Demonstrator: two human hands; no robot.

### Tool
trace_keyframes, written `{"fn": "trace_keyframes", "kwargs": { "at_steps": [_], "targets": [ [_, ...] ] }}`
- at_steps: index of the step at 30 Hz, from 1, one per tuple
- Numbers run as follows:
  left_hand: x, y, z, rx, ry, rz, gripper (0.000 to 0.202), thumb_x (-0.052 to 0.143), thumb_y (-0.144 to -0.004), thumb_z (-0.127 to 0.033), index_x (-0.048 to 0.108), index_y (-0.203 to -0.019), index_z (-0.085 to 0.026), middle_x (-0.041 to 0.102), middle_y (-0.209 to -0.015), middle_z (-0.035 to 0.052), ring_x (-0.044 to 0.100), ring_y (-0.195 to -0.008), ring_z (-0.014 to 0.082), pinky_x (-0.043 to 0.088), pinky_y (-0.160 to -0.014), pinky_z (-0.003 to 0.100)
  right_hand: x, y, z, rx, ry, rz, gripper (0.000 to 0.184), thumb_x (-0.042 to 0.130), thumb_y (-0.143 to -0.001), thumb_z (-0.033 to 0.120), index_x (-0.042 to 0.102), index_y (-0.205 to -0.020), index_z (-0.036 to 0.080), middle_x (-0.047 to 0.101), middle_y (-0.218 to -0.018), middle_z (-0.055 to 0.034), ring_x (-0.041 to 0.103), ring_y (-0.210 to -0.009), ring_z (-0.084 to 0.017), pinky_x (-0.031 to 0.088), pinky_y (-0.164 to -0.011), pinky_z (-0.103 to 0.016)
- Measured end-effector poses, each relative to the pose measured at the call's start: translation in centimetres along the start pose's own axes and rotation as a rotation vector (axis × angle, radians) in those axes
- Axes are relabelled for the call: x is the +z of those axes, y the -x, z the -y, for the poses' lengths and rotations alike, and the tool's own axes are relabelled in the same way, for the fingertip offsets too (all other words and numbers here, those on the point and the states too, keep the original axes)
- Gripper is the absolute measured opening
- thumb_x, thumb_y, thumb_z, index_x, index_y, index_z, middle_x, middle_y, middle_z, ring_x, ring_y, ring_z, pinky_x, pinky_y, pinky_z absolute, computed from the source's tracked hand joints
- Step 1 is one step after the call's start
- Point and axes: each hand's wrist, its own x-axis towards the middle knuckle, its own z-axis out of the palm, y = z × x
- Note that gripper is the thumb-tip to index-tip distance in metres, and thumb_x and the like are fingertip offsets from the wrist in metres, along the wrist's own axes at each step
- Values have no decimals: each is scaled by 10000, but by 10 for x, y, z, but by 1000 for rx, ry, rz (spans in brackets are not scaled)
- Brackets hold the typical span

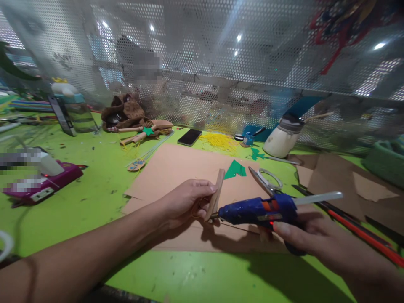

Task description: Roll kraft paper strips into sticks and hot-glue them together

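Observation:
My left hand (186, 202) is closed on a narrow strip of brown cardboard (216, 193), held upright over a large brown cardboard sheet (176, 168). My right hand (303, 235) grips a blue hot glue gun (261, 210) with a white glue stick (318, 198) poking out of its back. The gun's nozzle touches the lower edge of the strip. Scissors (263, 181) lie just behind the gun, next to a green paper cut-out (235, 169).
The green table (94, 198) carries a black phone (189, 136), yellow shreds (219, 141), a white jar (280, 136), a brown craft figure (145, 132), a purple device (44, 181) at left and cardboard scraps (347, 176) with red and black sticks (362, 235) at right. Perforated metal screen (202, 63) behind.

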Motion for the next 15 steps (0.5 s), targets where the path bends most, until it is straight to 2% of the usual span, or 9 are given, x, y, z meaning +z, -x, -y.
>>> {"fn": "trace_keyframes", "kwargs": {
  "at_steps": [6, 10, 15],
  "targets": [
    [1, 0, 0, 12, -2, -69, 151, 589, -779, -213, 507, -687, -125, 485, -528, -30, 419, -419, 42, 285, -404, 157, -2, 5, 2, 13, -37, 16, 345, 554, -815, 457, 704, -1046, 249, 714, -907, -66, 636, -863, -242, 500, -846, -359],
    [2, 1, 0, -1, -2, -31, 163, 579, -790, -242, 498, -695, -137, 491, -525, -28, 440, -409, 59, 296, -401, 174, -4, 5, -1, 6, -9, -36, 393, 540, -825, 468, 676, -1104, 227, 699, -980, -91, 611, -932, -257, 471, -886, -381],
    [2, 0, 1, 16, -9, -52, 148, 553, -808, -213, 496, -701, -128, 512, -541, -16, 455, -419, 54, 299, -402, 160, -2, 4, 0, 12, -37, 42, 350, 550, -832, 437, 664, -1115, 266, 700, -951, -60, 611, -921, -226, 483, -860, -336]
  ]
}}
